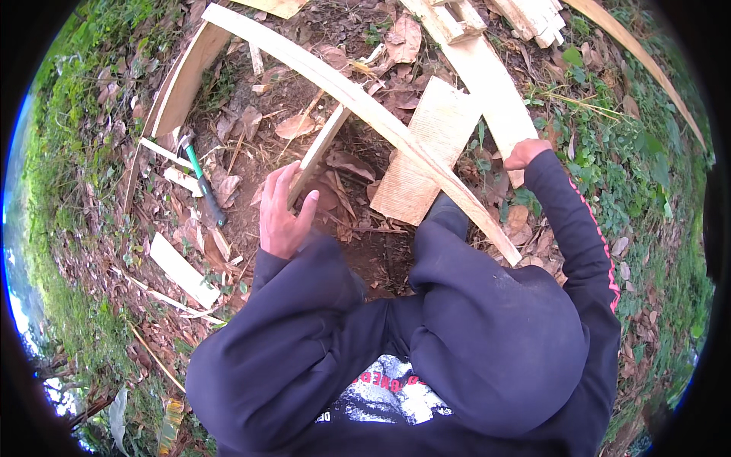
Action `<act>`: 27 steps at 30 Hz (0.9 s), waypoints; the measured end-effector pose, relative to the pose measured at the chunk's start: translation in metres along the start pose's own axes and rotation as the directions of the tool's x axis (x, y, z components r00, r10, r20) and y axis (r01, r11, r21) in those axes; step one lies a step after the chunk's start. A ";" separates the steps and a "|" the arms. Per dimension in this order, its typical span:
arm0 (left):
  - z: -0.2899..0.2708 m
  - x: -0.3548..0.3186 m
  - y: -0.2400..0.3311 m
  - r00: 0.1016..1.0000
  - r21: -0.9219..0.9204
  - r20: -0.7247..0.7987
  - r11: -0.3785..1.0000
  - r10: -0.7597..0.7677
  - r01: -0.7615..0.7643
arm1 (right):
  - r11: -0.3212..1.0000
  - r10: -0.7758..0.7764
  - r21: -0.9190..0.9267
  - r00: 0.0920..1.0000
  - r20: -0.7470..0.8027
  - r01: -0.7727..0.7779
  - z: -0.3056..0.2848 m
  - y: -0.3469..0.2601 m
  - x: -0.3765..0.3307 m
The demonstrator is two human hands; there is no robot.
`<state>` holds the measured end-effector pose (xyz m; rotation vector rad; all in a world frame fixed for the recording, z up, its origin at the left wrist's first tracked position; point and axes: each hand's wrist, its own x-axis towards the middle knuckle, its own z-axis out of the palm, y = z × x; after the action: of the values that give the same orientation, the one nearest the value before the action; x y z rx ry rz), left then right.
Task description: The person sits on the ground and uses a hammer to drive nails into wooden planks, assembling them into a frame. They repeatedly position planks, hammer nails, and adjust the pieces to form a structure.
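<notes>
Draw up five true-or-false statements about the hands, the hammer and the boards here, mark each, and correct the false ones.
1. The hammer lies on the ground to the left of the left hand. True.
2. The right hand holds the hammer. False: it is closed at the edge of the wide pale board.
3. In this view the long narrow plank crosses in front of the ridged board. True.
4. The left hand is balled into a fist. False: its fingers are extended, with the thumb apart.
5. The right sleeve is plain white. False: it is dark with red markings.
</notes>
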<state>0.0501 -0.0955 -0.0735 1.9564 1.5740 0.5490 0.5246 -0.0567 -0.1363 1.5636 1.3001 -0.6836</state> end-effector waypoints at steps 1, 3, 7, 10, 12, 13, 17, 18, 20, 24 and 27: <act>0.002 0.002 0.001 1.000 0.002 0.011 1.000 0.010 -0.010 | 0.996 0.031 -0.082 0.999 -0.015 -0.032 0.022 0.018 0.025; 0.002 0.004 -0.001 1.000 0.022 0.027 1.000 0.011 -0.011 | 0.976 0.075 -0.207 0.997 0.010 -0.071 0.026 0.022 0.038; 0.001 0.003 -0.004 0.999 0.027 0.041 1.000 -0.004 0.003 | 0.941 0.171 -0.318 0.974 0.147 -0.118 0.014 -0.005 0.047; 0.004 0.008 -0.003 0.998 0.007 0.067 1.000 -0.007 0.006 | 0.938 0.211 -0.320 0.951 0.225 -0.132 0.021 0.000 0.064; 0.005 0.008 -0.007 0.998 -0.009 0.060 1.000 -0.006 0.007 | 0.938 0.217 -0.317 0.952 0.218 -0.142 0.022 -0.005 0.064; 0.005 0.009 -0.007 0.998 -0.011 0.063 1.000 -0.005 0.005 | 0.941 0.214 -0.306 0.954 0.209 -0.144 0.022 -0.006 0.064; -0.003 0.011 -0.003 0.997 -0.005 0.071 1.000 -0.009 0.010 | 0.959 0.178 -0.250 0.972 0.156 -0.136 0.033 -0.009 0.049; -0.006 0.010 0.001 0.997 0.004 0.071 1.000 -0.014 0.014 | 0.964 0.162 -0.235 0.977 0.138 -0.126 0.035 -0.013 0.045; -0.009 0.010 0.000 0.999 0.018 0.049 1.000 0.020 -0.021 | 0.975 0.133 -0.191 0.986 0.103 -0.112 0.034 -0.019 0.037; -0.011 0.012 0.007 0.998 0.013 0.055 0.999 0.038 -0.039 | 0.991 0.083 -0.105 0.996 0.040 -0.078 0.035 -0.027 0.018; -0.012 0.012 0.012 0.997 0.007 0.063 0.999 0.052 -0.053 | 0.999 0.039 -0.037 0.999 -0.023 -0.040 0.030 -0.029 0.001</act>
<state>0.0541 -0.0835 -0.0573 2.0069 1.4925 0.4976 0.5015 -0.0845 -0.1579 1.5664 1.2884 -0.6154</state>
